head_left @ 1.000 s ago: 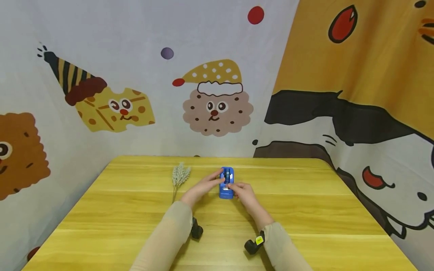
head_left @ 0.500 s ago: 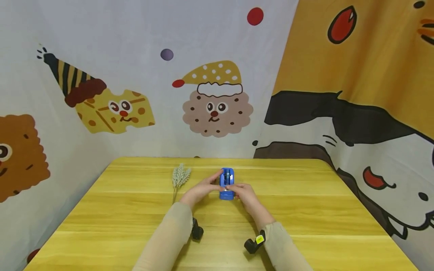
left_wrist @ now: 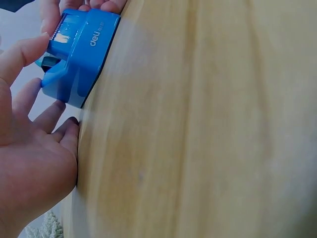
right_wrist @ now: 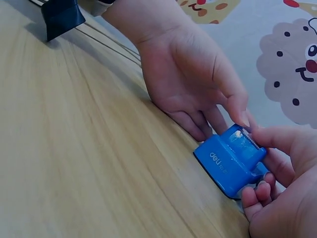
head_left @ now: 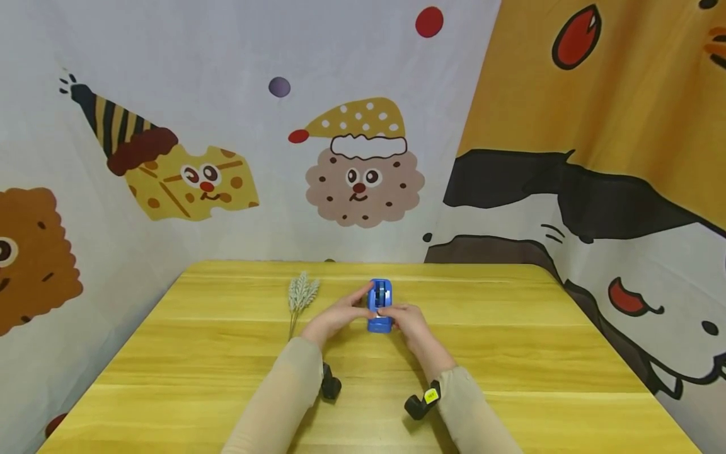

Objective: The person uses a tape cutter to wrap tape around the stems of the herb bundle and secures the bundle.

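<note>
The dispenser (head_left: 379, 323) stands on the table (head_left: 227, 353), between the two grips. The left grip (head_left: 334, 320) is spread beside it, thumb reaching its cutter end and fingers touching its side; they look extended rather than wrapped around it. The right grip (head_left: 411, 324) holds the dispenser's other side, thumb on top near the blade (right_wrist: 251, 140) and the other fingers curled against the wall. The two thumb tips nearly meet over that end and hide part of it, so whether either pinches any tape is impossible to tell. The roll (head_left: 380, 293), beyond both thumbs, is dark and hard to make out. "deli" reads clearly on the end facing the wrists; the smaller print after it is not legible. Left of the left grip lies a sprig (head_left: 302, 294), its stem ends partly hidden near the sleeve (head_left: 278, 394) and its head cut off in the left wrist view.
</note>
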### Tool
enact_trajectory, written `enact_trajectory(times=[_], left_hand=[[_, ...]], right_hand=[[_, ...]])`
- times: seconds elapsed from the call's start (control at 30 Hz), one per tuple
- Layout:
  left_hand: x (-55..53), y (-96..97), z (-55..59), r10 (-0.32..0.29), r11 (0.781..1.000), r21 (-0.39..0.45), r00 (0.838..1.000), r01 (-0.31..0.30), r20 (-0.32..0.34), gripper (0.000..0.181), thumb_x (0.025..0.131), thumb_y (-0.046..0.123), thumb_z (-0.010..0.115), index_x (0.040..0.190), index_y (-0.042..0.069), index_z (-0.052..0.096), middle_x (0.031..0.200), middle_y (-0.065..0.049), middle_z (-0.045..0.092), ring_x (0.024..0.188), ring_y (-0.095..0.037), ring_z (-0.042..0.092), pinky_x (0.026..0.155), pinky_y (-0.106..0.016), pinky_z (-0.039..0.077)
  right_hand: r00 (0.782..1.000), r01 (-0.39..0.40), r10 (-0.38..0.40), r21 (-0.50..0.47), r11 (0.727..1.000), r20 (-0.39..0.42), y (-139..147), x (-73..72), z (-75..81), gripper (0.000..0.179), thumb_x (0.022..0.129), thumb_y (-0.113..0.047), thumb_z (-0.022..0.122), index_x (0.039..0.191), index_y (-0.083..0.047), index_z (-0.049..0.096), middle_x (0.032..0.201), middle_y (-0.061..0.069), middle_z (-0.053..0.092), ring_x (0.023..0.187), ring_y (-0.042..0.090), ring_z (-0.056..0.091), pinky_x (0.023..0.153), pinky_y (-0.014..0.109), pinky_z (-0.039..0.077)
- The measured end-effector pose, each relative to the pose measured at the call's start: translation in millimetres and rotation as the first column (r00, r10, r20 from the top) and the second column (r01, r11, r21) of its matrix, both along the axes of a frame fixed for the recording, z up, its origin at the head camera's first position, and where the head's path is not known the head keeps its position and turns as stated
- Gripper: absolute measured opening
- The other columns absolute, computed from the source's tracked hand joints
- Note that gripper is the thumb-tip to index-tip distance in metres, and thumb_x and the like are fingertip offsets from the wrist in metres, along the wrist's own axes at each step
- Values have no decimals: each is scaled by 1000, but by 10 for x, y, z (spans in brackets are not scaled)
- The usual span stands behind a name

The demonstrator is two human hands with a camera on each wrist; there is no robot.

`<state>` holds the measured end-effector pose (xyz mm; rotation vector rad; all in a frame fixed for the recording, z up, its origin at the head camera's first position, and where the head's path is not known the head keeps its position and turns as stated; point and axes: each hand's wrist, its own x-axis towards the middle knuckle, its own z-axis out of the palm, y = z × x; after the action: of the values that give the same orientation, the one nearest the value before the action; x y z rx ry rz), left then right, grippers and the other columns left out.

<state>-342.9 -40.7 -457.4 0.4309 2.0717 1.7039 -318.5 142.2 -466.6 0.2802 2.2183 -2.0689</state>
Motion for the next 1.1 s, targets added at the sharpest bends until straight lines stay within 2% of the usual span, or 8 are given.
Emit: enact_trajectory(times=[0.27, 0.63, 0.87, 1.1], left_hand=[[-21, 11, -1, 9, 1000, -8, 1000, -9, 2, 83, 83, 24, 75, 150, 41, 30, 160, -11, 16, 144, -37, 13, 104, -73, 7], [-30, -9, 24, 0, 1000, -12, 1000, -1, -22, 82, 85, 24, 73, 152, 38, 29, 160, -10, 16, 145, -34, 13, 107, -69, 7], [-6, -18, 21, 3, 1000, -26, 1000, -4, -24, 81, 85, 24, 72, 151, 39, 29, 160, -8, 15, 145, -33, 11, 106, -71, 5], [-1, -6, -7, 5, 1000, -24, 1000, -6, -26, 82, 84, 22, 73, 151, 38, 30, 160, -9, 16, 145, -35, 10, 105, -71, 5]], right_hand=[[1000, 4, 0, -148, 989, 25, 31, 21, 84, 32, 83, -14, 75, 103, 9, 65, 75, 2, 57, 68, 15, 47, 72, 28, 40], [1000, -17, 19, -73, 997, 24, 7, 48, 105, 47, 83, -22, 76, 115, 9, 63, 93, 6, 61, 77, 18, 46, 72, 31, 34], [998, -60, 61, -58, 996, 13, 0, 147, 108, 40, 83, -21, 75, 109, 8, 66, 91, 6, 65, 72, 17, 46, 71, 31, 36], [997, -79, 80, -71, 994, 8, 7, 198, 72, 38, 86, -21, 73, 112, 6, 67, 92, 4, 69, 67, 15, 46, 66, 27, 38]])
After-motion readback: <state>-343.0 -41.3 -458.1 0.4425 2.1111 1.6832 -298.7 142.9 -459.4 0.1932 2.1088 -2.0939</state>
